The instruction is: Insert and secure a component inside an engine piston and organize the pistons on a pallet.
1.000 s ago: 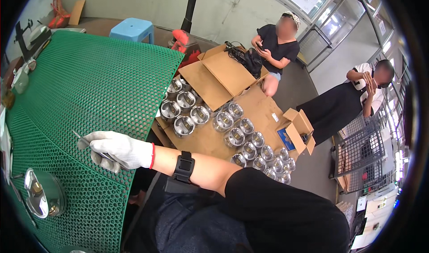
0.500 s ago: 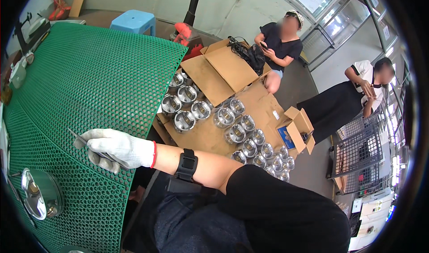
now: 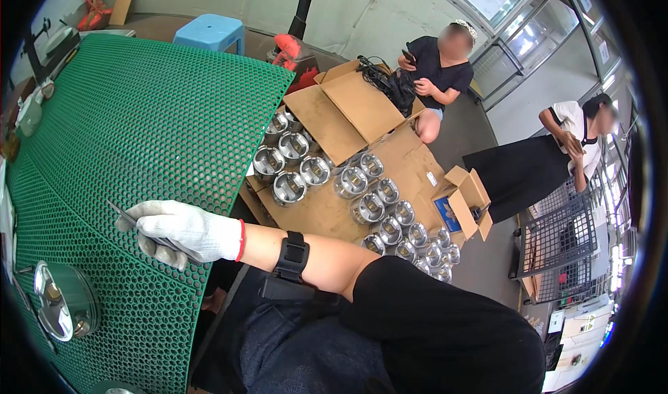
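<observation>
My right hand [image 3: 184, 230], in a white knit glove with a red cuff edge, reaches in from the right over the green mesh mat [image 3: 160, 109]. Its fingers are closed around a thin, dark metal tool [image 3: 126, 215] with a narrow tip that points up and to the left. Much of the tool is hidden inside the grip, so its exact kind cannot be made out. Below and to the left of the hand, apart from it, a shiny metal piston [image 3: 78, 302] rests on the mat. My left hand is out of sight.
Several pistons [image 3: 289, 187] stand on cardboard beyond the mat, beside an open carton [image 3: 362, 105]. A smaller box [image 3: 456, 210] is farther right. Behind are a blue stool [image 3: 209, 29], a seated person [image 3: 442, 70] with a phone, a standing person [image 3: 536, 164] and a mesh cart [image 3: 557, 248].
My right hand and the tool stay almost still. The seated person's hands have moved apart, with the phone raised in one. The standing person has shifted slightly.
</observation>
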Motion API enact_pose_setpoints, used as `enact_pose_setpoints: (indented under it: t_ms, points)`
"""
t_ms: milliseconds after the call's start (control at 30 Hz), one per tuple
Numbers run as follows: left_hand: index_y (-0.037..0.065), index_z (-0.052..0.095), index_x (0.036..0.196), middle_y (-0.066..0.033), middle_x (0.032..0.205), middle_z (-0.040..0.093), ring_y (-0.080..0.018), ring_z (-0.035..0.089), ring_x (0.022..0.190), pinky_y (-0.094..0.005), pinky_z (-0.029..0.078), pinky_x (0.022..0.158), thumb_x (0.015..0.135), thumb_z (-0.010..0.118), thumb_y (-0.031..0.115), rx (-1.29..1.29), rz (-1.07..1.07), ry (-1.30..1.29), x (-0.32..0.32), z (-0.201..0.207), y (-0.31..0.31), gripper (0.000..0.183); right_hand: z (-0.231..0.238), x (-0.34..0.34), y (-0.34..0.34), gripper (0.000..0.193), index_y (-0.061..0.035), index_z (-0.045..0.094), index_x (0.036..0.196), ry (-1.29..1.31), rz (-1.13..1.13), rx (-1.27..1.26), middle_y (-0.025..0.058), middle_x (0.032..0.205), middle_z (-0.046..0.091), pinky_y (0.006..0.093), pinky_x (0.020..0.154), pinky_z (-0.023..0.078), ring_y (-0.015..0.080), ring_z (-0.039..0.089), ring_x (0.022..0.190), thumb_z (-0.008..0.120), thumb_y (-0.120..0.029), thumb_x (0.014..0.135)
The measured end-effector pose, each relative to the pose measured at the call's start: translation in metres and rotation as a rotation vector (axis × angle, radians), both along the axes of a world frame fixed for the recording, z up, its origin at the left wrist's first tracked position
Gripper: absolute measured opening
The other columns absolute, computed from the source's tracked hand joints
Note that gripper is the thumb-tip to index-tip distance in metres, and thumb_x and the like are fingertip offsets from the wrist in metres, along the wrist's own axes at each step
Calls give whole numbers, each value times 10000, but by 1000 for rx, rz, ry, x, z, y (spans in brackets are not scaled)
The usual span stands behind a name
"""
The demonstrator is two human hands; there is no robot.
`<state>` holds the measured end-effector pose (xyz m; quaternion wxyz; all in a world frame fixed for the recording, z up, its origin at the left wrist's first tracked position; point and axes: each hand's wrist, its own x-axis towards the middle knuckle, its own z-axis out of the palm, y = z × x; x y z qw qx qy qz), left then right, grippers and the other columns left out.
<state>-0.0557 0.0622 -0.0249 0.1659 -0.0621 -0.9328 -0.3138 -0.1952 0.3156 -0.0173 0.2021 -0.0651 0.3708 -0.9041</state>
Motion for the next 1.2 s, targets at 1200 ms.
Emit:
enact_pose_setpoints:
  t_ms: [1200]
  points:
    - [0,532,1315,-144,1249,621,-288,604,1093,-394,476,974,770,728,49,-142,211,157,24,7,-75,581,3,-3,-8,416,-24,448,1321,-14,71,-12,59,728,589,229,390,453,108,565,513,487,-172,934]
